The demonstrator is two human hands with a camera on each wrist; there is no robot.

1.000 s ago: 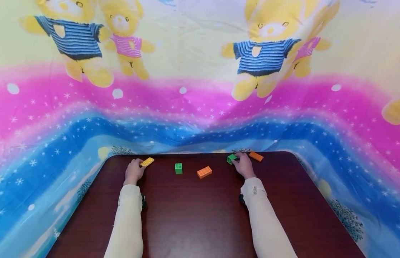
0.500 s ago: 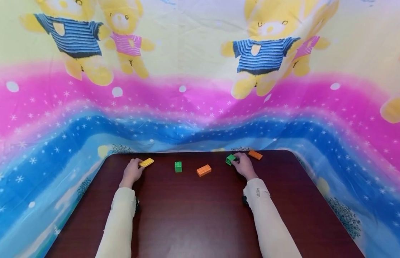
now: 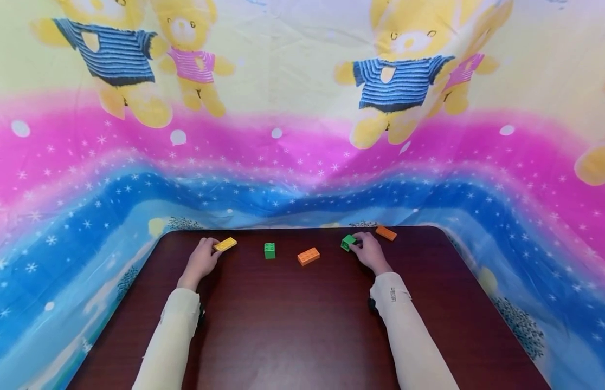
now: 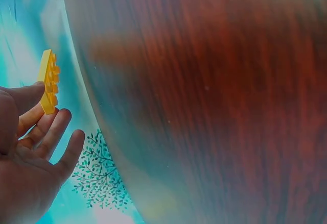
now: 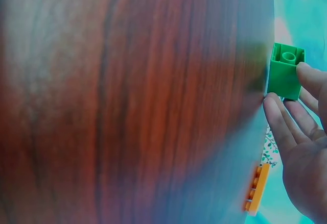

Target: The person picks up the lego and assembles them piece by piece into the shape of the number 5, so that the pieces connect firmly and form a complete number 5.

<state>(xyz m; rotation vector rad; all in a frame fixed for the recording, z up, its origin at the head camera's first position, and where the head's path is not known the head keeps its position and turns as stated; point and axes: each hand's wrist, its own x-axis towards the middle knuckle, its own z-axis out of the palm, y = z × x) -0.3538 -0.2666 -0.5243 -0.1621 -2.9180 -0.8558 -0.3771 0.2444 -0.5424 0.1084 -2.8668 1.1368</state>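
At the table's far left, my left hand pinches a thin yellow toy building brick between thumb and fingers. In the left wrist view the yellow brick shows its row of studs, with the thumb on its flat side. My right hand pinches a green toy building brick near the far edge. The right wrist view has the green brick with its hollow, tubed underside showing and the thumb at one side. A second green brick stands studs up between the hands, beside an orange brick.
Behind my right hand another orange brick lies near the far edge of the dark wooden table. A printed cloth with bears and snowflakes hangs right behind the table and along its sides.
The yellow brick has shifted slightly to the right with my left hand, whose forearm swings left. The green brick in my right hand has turned a little, its underside facing more forward.
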